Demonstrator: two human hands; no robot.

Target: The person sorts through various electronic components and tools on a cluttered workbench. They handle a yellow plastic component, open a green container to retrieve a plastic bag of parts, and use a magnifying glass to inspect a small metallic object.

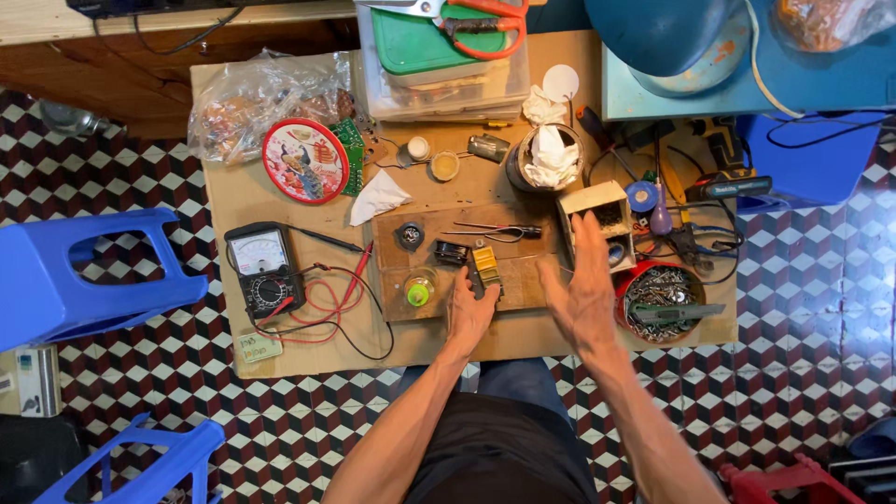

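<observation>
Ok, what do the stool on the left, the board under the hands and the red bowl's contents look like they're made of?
Stool: moulded plastic by its look, glossy uniform blue. Board: apparently bare wood, matte brown, grain faint. Red bowl: holds what look like metal screws and bits, grey and shiny. The left hand rests on the board.

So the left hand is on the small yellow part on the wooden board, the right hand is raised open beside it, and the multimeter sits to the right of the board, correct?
Not quite. In the head view the multimeter sits to the left of the wooden board, not the right. The rest holds: the left hand is on the small yellow part, and the right hand is raised open beside it.
</observation>
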